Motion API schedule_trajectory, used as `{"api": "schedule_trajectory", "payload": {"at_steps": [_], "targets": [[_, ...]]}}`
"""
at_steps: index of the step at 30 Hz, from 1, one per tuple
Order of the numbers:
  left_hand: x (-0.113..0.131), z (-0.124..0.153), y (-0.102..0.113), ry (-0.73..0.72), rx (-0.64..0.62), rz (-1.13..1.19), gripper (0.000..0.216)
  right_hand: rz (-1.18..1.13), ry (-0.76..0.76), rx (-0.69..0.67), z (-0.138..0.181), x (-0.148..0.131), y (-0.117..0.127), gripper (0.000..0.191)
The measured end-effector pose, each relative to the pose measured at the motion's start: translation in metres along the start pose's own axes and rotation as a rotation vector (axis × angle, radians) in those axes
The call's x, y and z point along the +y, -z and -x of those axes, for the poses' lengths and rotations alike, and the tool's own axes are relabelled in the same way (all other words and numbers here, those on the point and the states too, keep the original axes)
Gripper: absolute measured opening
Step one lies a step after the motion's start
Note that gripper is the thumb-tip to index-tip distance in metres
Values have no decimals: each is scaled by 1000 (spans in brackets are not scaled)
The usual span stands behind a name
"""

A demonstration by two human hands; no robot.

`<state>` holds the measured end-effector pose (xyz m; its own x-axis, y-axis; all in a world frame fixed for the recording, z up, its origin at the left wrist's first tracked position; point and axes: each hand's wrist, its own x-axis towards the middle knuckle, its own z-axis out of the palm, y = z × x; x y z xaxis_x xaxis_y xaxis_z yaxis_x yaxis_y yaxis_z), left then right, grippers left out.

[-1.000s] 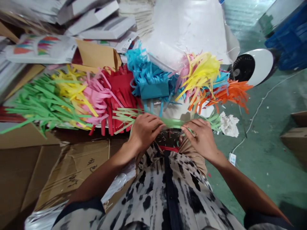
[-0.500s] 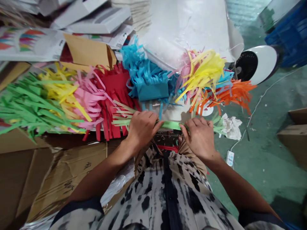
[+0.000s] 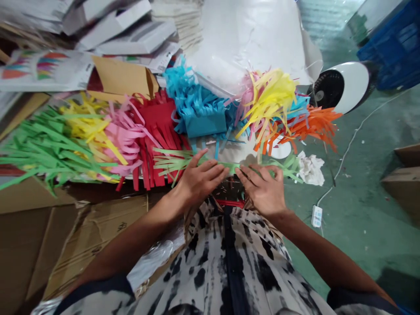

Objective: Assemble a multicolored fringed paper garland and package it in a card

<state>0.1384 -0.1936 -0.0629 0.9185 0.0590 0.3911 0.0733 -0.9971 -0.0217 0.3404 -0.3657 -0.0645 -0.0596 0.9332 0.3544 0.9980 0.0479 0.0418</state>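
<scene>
A light green fringed paper tassel (image 3: pixel 234 167) lies crosswise along the near edge of the work surface, its cut strips fanning out at both ends. My left hand (image 3: pixel 201 177) rests over its left part, fingers stretched to the right and somewhat apart. From the other side my right hand (image 3: pixel 264 186) touches it with spread, slightly bent fingers pointing left. The fingertips of both hands nearly meet at the narrow middle band. Beyond the hands sit a blue fringed bundle (image 3: pixel 205 122) and a red fringed bundle (image 3: pixel 160 111).
Green (image 3: pixel 49 144), yellow (image 3: pixel 87 118) and pink fringed paper (image 3: pixel 123 135) lie at left. Yellow (image 3: pixel 272 100) and orange fringes (image 3: pixel 315 124) are at right, near crumpled white paper (image 3: pixel 311 168) and a fan (image 3: pixel 348 87). Cardboard (image 3: pixel 88 245) stands at lower left; a power strip (image 3: pixel 316 215) is on the floor.
Both hands have moved closer together along the green tassel. Their fingers have gone from gripping its band to lying stretched and spread over it.
</scene>
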Motion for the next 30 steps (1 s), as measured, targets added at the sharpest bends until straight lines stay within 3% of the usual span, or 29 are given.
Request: {"api": "schedule_trajectory", "payload": {"at_steps": [4, 8, 11, 14, 18, 30], "targets": [[-21, 28, 20, 85, 4, 52, 46, 22, -10, 35, 24, 19, 10, 45], [-19, 25, 32, 163, 145, 1, 25, -3, -31, -9, 30, 30, 15, 45], [0, 3, 20, 84, 177, 11, 23, -48, -43, -29, 21, 29, 19, 35], [12, -18, 2, 14, 42, 85, 20, -69, -77, -74, 9, 24, 26, 30], [10, -26, -10, 93, -76, 150, 19, -115, -117, -100, -5, 14, 28, 28], [5, -31, -10, 177, -41, 224, 20, -130, -100, -83, -24, 15, 0, 26]]}}
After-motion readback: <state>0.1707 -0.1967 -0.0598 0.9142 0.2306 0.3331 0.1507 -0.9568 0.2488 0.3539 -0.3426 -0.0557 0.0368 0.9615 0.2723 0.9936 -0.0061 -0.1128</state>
